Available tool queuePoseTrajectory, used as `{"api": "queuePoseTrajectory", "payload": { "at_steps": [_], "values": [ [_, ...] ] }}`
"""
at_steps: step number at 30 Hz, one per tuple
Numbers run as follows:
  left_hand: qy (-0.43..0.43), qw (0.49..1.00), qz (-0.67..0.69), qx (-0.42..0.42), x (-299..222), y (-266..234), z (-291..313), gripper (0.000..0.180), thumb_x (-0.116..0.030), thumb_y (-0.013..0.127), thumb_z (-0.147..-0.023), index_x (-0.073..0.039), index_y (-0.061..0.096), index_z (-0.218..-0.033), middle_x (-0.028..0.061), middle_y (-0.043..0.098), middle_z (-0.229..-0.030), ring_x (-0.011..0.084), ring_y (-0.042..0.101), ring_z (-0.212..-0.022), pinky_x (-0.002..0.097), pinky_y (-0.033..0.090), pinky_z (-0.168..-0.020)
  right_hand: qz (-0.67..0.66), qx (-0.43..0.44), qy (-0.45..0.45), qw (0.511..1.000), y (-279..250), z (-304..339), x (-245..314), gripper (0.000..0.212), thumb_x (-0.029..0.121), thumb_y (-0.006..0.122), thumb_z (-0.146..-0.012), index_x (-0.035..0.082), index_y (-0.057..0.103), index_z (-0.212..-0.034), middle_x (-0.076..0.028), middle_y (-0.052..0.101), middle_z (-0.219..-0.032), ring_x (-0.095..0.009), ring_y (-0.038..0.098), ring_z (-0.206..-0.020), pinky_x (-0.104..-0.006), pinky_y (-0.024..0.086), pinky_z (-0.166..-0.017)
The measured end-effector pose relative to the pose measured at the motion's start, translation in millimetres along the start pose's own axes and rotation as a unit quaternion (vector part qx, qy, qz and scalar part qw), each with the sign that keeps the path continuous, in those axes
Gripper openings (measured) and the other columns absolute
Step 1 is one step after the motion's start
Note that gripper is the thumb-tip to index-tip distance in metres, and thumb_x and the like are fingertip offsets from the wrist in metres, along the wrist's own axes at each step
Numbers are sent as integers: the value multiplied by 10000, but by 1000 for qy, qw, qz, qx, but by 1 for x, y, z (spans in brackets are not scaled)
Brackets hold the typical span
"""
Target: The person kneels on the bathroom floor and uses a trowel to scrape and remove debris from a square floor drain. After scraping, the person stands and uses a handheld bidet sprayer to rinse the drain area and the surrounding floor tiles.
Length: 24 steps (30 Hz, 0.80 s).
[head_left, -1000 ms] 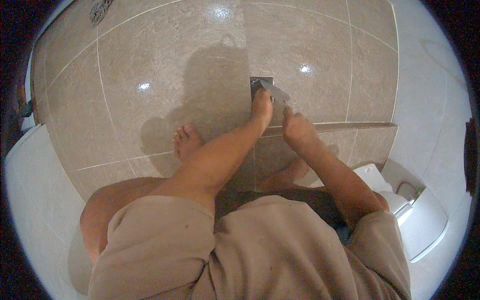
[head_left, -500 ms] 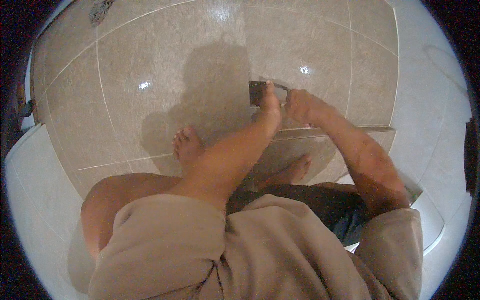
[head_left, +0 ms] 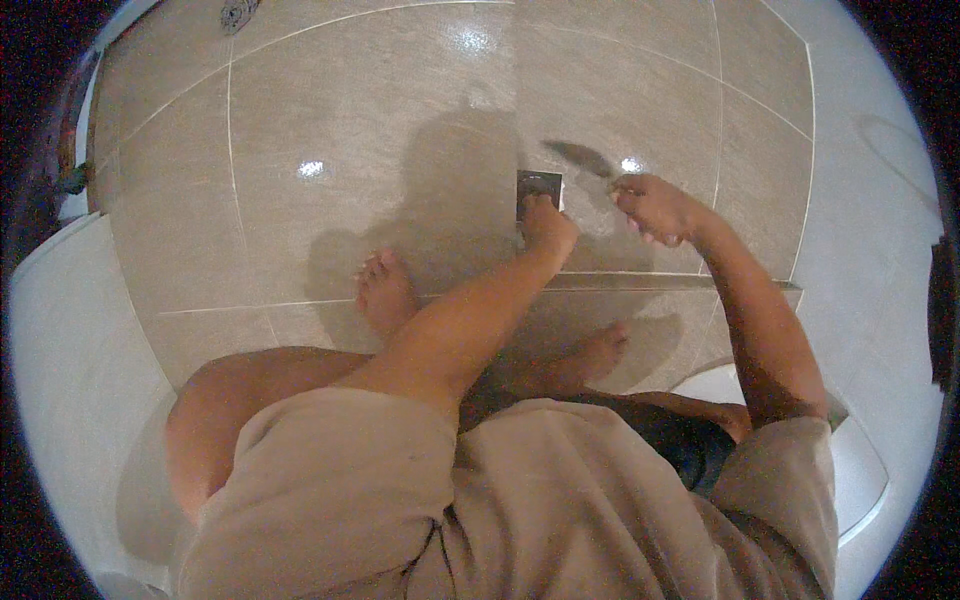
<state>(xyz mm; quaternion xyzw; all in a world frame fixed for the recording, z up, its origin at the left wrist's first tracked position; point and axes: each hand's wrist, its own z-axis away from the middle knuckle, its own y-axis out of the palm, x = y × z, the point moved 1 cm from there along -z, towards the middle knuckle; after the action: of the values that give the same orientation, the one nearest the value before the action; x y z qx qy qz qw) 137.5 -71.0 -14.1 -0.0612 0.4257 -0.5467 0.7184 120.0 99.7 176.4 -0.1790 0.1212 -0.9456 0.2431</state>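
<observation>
A dark square [head_left: 545, 183] in the tiled floor looks like a drain opening; I cannot tell how deep it is. Over its near part, my left hand [head_left: 548, 226] reaches down with curled fingers, their tips hidden in the dark area. Whatever they grip, if anything, cannot be made out. To the right and raised off the floor, my right hand [head_left: 655, 208] is closed round the handle of a small pointed trowel [head_left: 582, 158]. Its blade is blurred and points up and left, past the far right corner of the dark square.
Beige tiles [head_left: 330, 110] with pale joints cover the floor. A low step edge [head_left: 690, 281] runs across it near my bare feet [head_left: 385, 292]. White walls [head_left: 865, 200] rise at both sides. A round grate [head_left: 238, 14] lies far left. Something white and curved [head_left: 705, 385] is beside my right knee.
My right hand has moved right with the trowel, whose blade has swung up and clear of the left hand. The left hand's fingers have curled down at the dark square. The view has shifted slightly.
</observation>
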Motion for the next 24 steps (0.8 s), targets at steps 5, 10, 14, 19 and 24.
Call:
{"api": "queuePoseTrajectory", "payload": {
  "at_steps": [5, 10, 14, 19, 24],
  "values": [
    [150, 967, -203, 24, 2, -16, -27, 289, -70, 633, -891, 15, 646, -1167, 243, 632, -1214, 366, 688, -1066, 476, 559, -912, 70, -233, -21, 970, 46, -42, -125, 570, 382, 556, -986, -36, 554, -1374, -298, 646, -1272, -446, 625, -1196, -516, 486, -1013],
    [286, 894, -344, -10, 15, 9, -66, 149, -128, 705, -799, -65, 787, -907, 166, 759, -930, 315, 753, -885, 471, 610, -747, -101, -375, -38, 921, 79, -66, -149, 446, 385, 627, -978, -36, 636, -1126, -233, 684, -1000, -361, 671, -892, -464, 515, -803],
    [305, 864, -397, 45, 4, 0, -70, 150, -165, 696, -802, -89, 794, -885, 137, 764, -930, 291, 747, -885, 461, 595, -721, -288, -475, -69, 829, 129, -121, -187, 362, 303, 638, -987, -33, 625, -1121, -161, 657, -985, -294, 608, -873, -428, 502, -814],
    [197, 747, -626, -102, 53, 27, -96, 163, -191, 660, -854, -102, 794, -879, 125, 766, -960, 264, 746, -917, 470, 590, -752, -442, -505, -60, 739, 151, -155, -161, 190, 153, 601, -959, -36, 598, -977, -107, 603, -879, -233, 542, -799, -399, 471, -758],
    [292, 854, -432, 8, 40, 16, -53, 211, -190, 608, -915, -78, 781, -961, 136, 750, -1072, 261, 717, -1027, 508, 550, -885, -205, -665, -28, 718, 179, -222, -224, 340, 261, 598, -991, -50, 649, -1119, -200, 668, -1013, -383, 625, -907, -486, 495, -842]
  ]
}}
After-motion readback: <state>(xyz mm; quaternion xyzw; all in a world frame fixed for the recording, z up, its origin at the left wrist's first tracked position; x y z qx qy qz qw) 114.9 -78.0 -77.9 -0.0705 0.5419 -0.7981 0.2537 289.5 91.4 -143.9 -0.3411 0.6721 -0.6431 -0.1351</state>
